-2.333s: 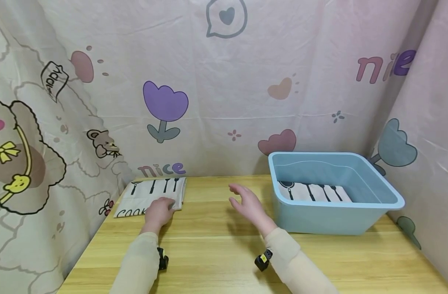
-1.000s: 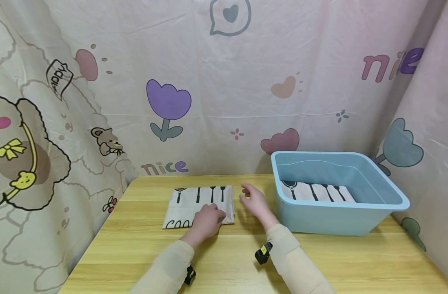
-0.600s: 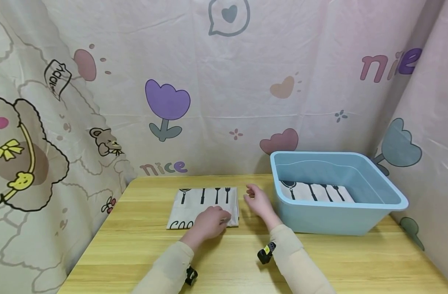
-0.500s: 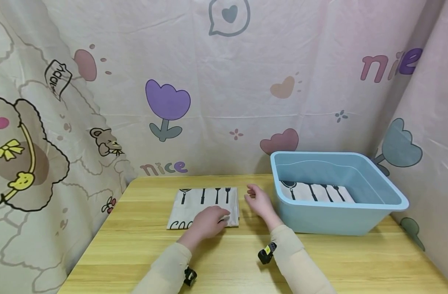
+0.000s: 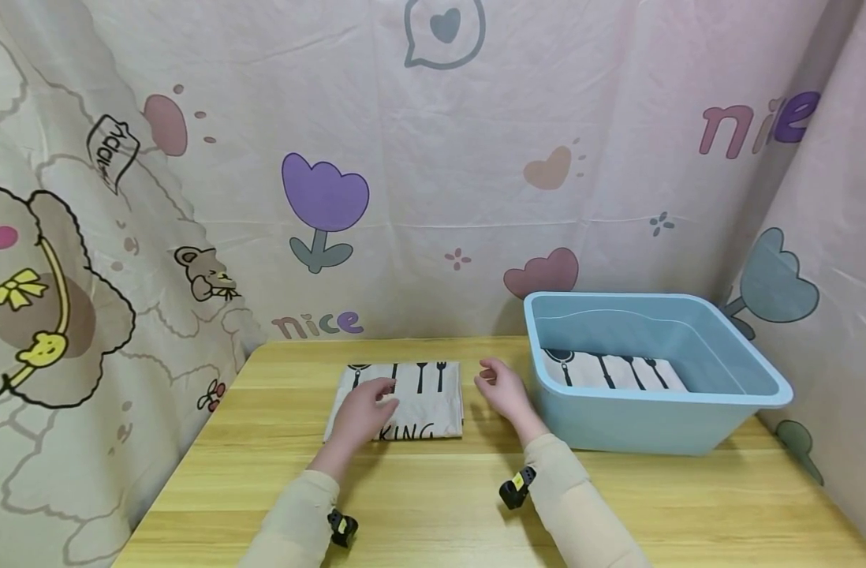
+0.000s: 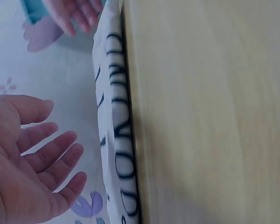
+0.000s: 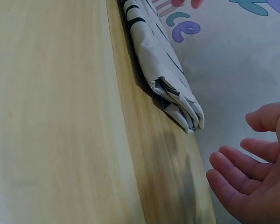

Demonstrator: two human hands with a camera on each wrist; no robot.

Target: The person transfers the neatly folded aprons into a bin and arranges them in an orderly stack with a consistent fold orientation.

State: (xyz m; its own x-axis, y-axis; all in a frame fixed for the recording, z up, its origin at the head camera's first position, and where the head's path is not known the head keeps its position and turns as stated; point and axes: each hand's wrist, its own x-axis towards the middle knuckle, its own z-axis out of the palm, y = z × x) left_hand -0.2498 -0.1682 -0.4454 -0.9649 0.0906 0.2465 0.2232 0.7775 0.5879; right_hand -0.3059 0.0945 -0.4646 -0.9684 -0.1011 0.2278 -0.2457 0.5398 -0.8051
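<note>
A folded white cloth with black cutlery prints and the letters "KING" lies flat on the table, left of the tub. Over its left part is my left hand, hiding some of the lettering. In the left wrist view, the relaxed fingers are raised clear of the cloth and hold nothing. My right hand hovers between the cloth's right edge and the tub. The right wrist view shows its fingers loosely bent and apart from the cloth's layered folded end.
A light blue plastic tub stands on the right of the wooden table. Inside it lies another folded cloth with similar prints. A patterned curtain hangs behind the table and along both sides.
The cloth has come from the table's far left to the middle, with my left hand on it. My left hand has since let go and shifted left. My right hand moved slightly right.
</note>
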